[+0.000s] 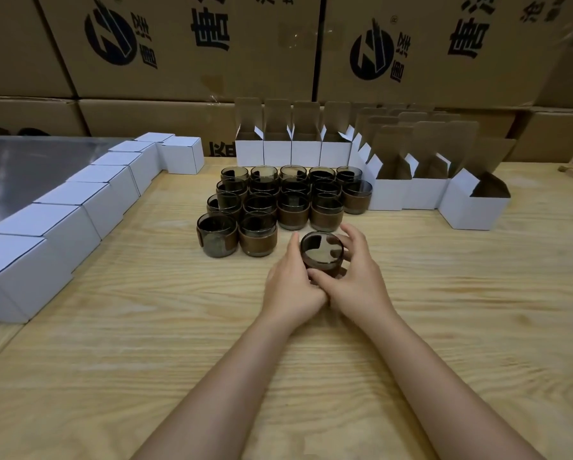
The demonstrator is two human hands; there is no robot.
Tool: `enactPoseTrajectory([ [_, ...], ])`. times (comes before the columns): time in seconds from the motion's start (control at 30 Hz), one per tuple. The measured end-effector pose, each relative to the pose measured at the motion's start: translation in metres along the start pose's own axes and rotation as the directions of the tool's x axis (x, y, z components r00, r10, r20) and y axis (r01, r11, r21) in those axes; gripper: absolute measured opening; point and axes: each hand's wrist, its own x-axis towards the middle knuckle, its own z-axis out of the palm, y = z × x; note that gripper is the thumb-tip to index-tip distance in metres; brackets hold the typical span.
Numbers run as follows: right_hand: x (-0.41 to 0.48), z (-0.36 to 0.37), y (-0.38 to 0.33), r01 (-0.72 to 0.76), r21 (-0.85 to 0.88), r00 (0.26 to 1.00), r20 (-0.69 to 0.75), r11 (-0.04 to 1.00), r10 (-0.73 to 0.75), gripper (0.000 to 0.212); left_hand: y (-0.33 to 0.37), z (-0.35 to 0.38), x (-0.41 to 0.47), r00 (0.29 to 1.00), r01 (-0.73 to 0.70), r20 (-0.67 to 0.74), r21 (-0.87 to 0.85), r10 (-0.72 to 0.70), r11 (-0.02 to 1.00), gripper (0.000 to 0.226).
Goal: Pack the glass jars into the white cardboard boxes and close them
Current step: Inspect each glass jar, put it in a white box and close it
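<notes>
A dark smoked-glass jar (pixel 321 252) with a brown sleeve stands in the middle of the wooden table, held from both sides. My left hand (pixel 291 283) wraps its left side and my right hand (pixel 358 277) curls around its right side. Behind it several more jars (pixel 278 200) of the same kind stand packed in rows. Open white cardboard boxes (pixel 293 151) with raised flaps line the back, and more open boxes (pixel 474 207) run down the right. Closed white boxes (pixel 79 207) form a diagonal row on the left.
Large brown printed cartons (pixel 185 44) are stacked as a wall behind the table. A grey sheet (pixel 29 167) lies at the far left beyond the closed boxes. Bare wooden table (pixel 145 343) stretches in front of my hands.
</notes>
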Motion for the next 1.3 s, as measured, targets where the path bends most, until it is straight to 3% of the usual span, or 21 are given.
enactPoseTrajectory([
  [0.17,-0.008,0.001,0.002,0.084,0.095,0.996,-0.041,0.992,-0.080,0.080,-0.001,0.000,-0.001,0.995,-0.023,-0.104,-0.140,0.009,0.990,0.062],
  [0.27,-0.009,0.004,-0.001,0.112,0.223,0.994,-0.024,0.969,-0.109,0.072,0.000,-0.001,-0.002,0.985,-0.055,-0.170,-0.255,0.012,0.965,0.054],
  [0.4,-0.013,0.011,-0.006,0.144,0.336,0.987,0.022,0.931,-0.160,0.070,0.002,-0.001,-0.004,0.966,-0.118,-0.255,-0.302,0.039,0.946,0.057],
  [0.57,-0.014,0.009,-0.008,0.195,0.373,0.977,0.004,0.907,-0.212,0.062,0.002,-0.002,-0.005,0.962,-0.141,-0.265,-0.281,0.065,0.949,0.059],
  [0.77,-0.014,0.008,-0.008,0.179,0.382,0.982,-0.015,0.907,-0.188,0.060,0.005,-0.002,-0.006,0.954,-0.182,-0.274,-0.205,0.122,0.962,0.058],
  [0.9,-0.012,0.009,-0.010,0.154,0.386,0.985,-0.134,0.909,-0.110,0.059,0.006,0.000,-0.009,0.943,-0.257,-0.260,-0.167,0.209,0.952,0.059],
  [1.07,-0.009,0.010,-0.015,0.145,0.380,0.965,-0.256,0.914,-0.047,0.041,0.007,0.003,-0.011,0.918,-0.336,-0.258,-0.104,0.301,0.936,0.060],
  [1.3,-0.006,0.010,-0.015,0.128,0.417,0.964,-0.267,0.900,-0.013,0.013,0.009,0.001,-0.011,0.910,-0.353,-0.276,-0.129,0.309,0.927,0.061],
])
